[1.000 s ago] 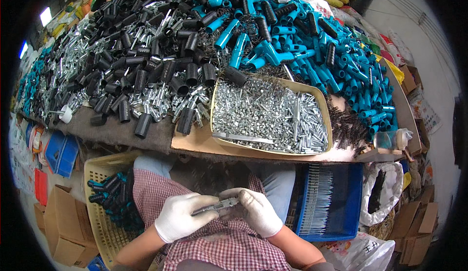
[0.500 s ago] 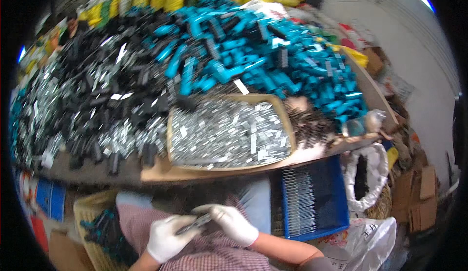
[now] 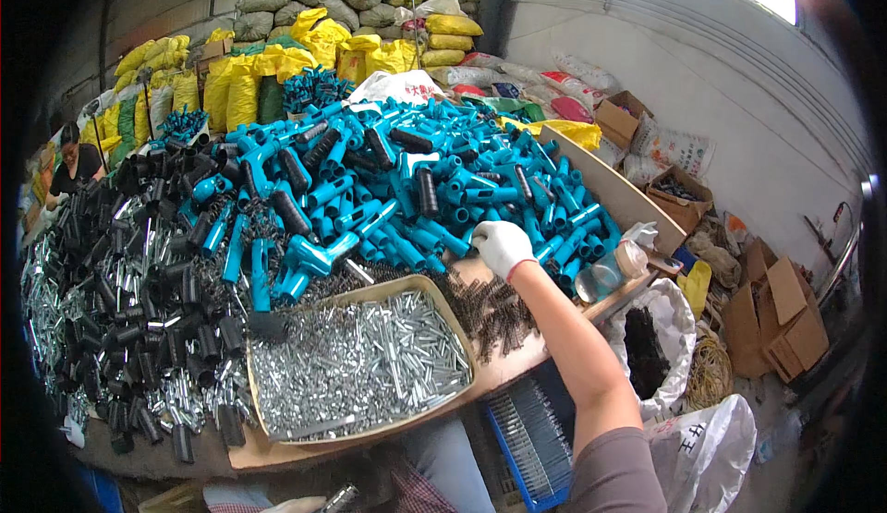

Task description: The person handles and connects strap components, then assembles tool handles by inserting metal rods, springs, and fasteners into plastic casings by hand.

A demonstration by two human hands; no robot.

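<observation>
My right hand (image 3: 504, 247), in a white glove, reaches over the table to where the teal plastic handle-shaped parts (image 3: 397, 245) meet a heap of small dark springs (image 3: 494, 314). Its fingers are bent and closed at the edge of the teal pile, and the glove hides whatever lies in them. At the bottom edge, only a piece of my gloved left hand (image 3: 297, 506) shows, low over my lap. A shiny metal cylindrical part (image 3: 340, 498) sticks out from it. Between the hands stands a shallow tan tray (image 3: 471, 365) full of small metal pins.
Black grips and metal rods (image 3: 139, 328) heap the table's left side. A clear jar (image 3: 601, 277) lies by the right edge. Below are a blue crate (image 3: 499, 430) of metal rods and a white sack (image 3: 679, 310). Far left, a person (image 3: 78, 162) is at the pile.
My right hand has left the metal part over my lap and stretched forward to the springs and teal parts. My left hand stays low with the metal part. The view has tilted up and shifted.
</observation>
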